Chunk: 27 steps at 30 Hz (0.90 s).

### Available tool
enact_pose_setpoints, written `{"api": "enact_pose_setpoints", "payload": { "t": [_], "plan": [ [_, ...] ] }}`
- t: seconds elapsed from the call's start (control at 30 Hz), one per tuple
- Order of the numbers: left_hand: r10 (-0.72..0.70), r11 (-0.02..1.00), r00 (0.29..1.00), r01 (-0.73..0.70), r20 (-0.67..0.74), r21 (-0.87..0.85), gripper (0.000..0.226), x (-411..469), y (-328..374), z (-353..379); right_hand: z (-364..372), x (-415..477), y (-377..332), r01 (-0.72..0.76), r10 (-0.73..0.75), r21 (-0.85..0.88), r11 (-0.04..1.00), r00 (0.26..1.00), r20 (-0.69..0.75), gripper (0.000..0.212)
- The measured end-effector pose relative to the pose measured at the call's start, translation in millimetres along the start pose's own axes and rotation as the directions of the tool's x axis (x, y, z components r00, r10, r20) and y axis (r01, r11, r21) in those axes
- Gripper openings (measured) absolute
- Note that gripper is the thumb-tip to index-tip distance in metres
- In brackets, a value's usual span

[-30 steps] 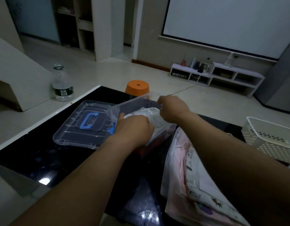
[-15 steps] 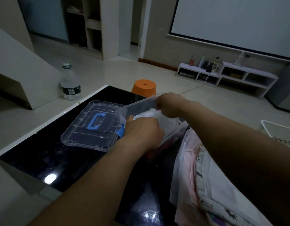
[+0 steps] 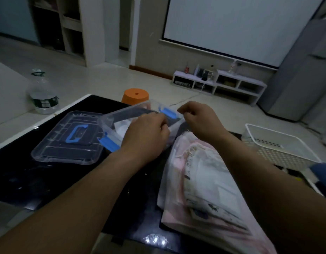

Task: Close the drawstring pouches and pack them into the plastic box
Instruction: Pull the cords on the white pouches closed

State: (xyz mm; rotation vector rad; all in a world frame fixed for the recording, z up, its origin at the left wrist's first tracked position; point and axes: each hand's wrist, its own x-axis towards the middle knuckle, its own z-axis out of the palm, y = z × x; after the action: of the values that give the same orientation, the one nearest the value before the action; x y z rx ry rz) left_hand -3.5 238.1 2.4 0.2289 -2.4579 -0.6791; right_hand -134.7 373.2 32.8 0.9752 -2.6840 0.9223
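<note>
The clear plastic box (image 3: 110, 120) with blue latches sits tilted on the black table. Inside it lies a white drawstring pouch (image 3: 121, 127). My left hand (image 3: 145, 133) is over the box, its fingers curled down onto that pouch and hiding most of it. My right hand (image 3: 200, 120) hovers just past the box's right end by the far blue latch (image 3: 167, 112). Its fingers are curled, with the fingertips pinched together, and nothing shows between them. A stack of pink and white printed pouches in a thin plastic bag (image 3: 204, 182) lies under my right forearm.
The box's clear lid (image 3: 54, 149) with a blue handle lies flat to the left of the box. A white perforated basket (image 3: 279, 143) stands at the right. On the floor beyond the table are an orange stool (image 3: 135, 96) and a water bottle (image 3: 42, 96).
My right hand has come out of the box and moved right, past its end. My left hand has stayed on the pouch in the box. The camera has swung slightly left.
</note>
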Motion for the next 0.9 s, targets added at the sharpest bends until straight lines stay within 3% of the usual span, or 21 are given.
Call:
{"api": "enact_pose_setpoints", "payload": {
  "t": [0.07, 0.17, 0.23, 0.37, 0.47, 0.6, 0.77, 0.9],
  "plan": [
    [0.037, 0.993, 0.995, -0.025, 0.095, -0.12, 0.017, -9, 23, 11, -17, -36, 26, -0.069, 0.068, 0.04, 0.997, 0.998, 0.016, 0.018],
    [0.051, 0.99, 0.946, -0.007, 0.319, -0.139, 0.017, -21, 43, 43, -31, -89, 65, -0.235, 0.232, 0.08, 0.969, 0.972, 0.043, 0.02],
    [0.023, 0.995, 0.893, 0.021, 0.449, -0.093, 0.018, -26, 46, 65, -29, -115, 91, -0.351, 0.35, 0.076, 0.933, 0.936, 0.022, 0.024],
    [-0.1, 0.995, 0.777, 0.083, 0.621, 0.057, 0.032, -33, 58, 105, -34, -158, 136, -0.603, 0.602, 0.008, 0.798, 0.798, 0.031, 0.032],
    [-0.202, 0.979, 0.738, 0.16, 0.644, 0.125, 0.045, -33, 60, 124, -30, -174, 157, -0.716, 0.721, -0.096, 0.691, 0.674, 0.16, 0.036],
    [-0.291, 0.954, 0.736, 0.27, 0.61, 0.13, 0.037, -25, 59, 143, -22, -178, 180, -0.78, 0.758, 0.068, 0.622, 0.622, 0.198, 0.032],
    [-0.344, 0.931, 0.718, 0.343, 0.605, 0.122, 0.029, -25, 60, 152, -23, -174, 189, -0.772, 0.749, 0.235, 0.591, 0.633, 0.194, 0.006],
    [-0.345, 0.913, 0.72, 0.407, 0.602, 0.036, 0.027, -25, 59, 151, -23, -175, 183, -0.724, 0.717, 0.402, 0.56, 0.667, 0.204, 0.029]
  ]
}}
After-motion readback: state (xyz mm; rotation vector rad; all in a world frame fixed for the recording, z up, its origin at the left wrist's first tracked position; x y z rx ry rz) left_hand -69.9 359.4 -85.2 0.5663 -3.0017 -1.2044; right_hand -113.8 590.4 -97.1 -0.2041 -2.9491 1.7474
